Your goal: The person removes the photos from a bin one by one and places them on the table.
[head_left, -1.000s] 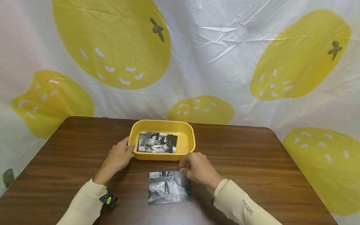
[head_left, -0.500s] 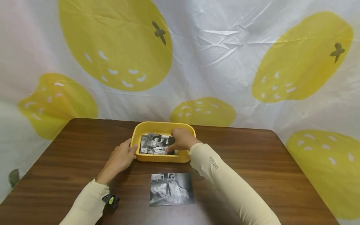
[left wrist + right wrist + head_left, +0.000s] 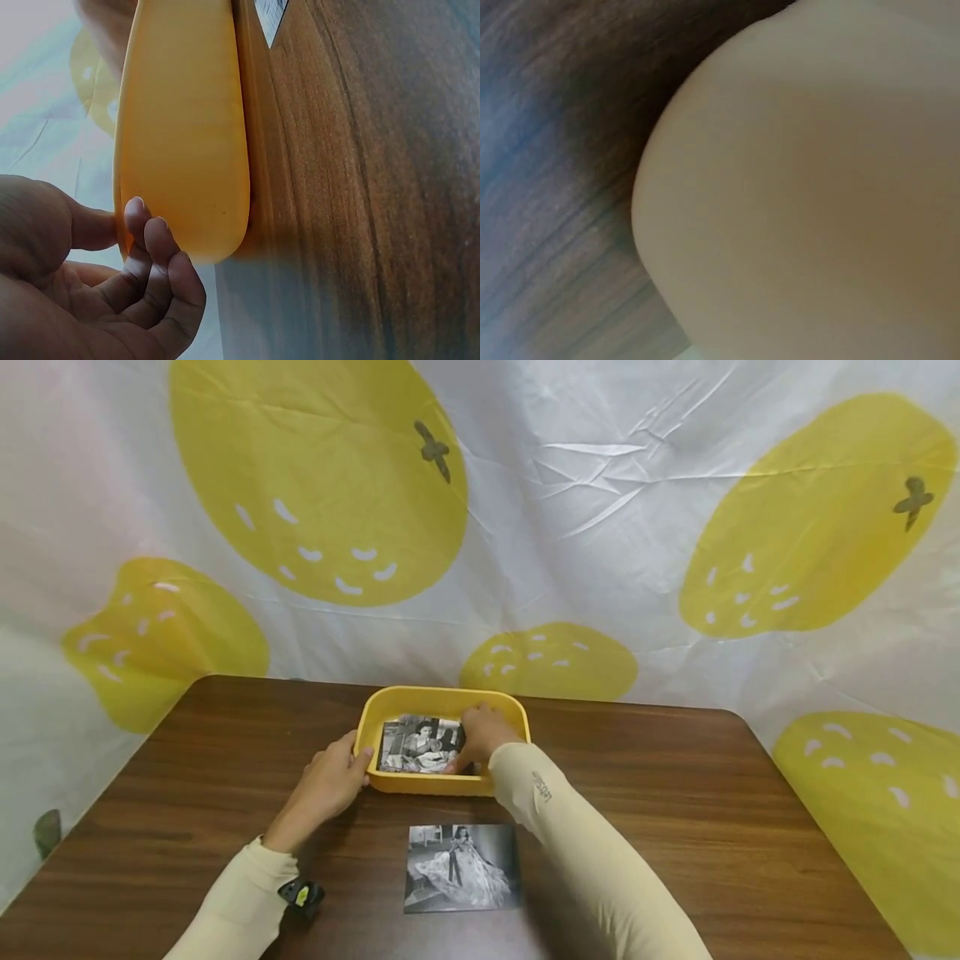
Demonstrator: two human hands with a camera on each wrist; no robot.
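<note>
A yellow plastic tray (image 3: pixel 431 786) sits near the back edge of the table, with black-and-white photos (image 3: pixel 417 748) lying in it. My left hand (image 3: pixel 330 781) grips the tray's left end. In the left wrist view, the thumb is at the rim and curled fingers (image 3: pixel 161 247) lie against the outer wall. Inside the tray, my right hand (image 3: pixel 483 732) bends round the right end of the top photo, thumb at its near edge; the other fingertips are partly hidden. Another black-and-white photo (image 3: pixel 462 870), of a figure in a wide gown, lies flat in front of the tray.
The brown wood-grain table (image 3: pixel 675 802) extends to both sides of the tray. Behind it hangs a white cloth (image 3: pixel 570 552) printed with large yellow fruit. A pale sleeve (image 3: pixel 802 195) fills most of the right wrist view. A black wrist device (image 3: pixel 302 895) hangs under the left forearm.
My right hand has moved from the far end of the loose photo up into the tray, onto the photos' right end. My left hand keeps its grip on the tray; the view shifts slightly.
</note>
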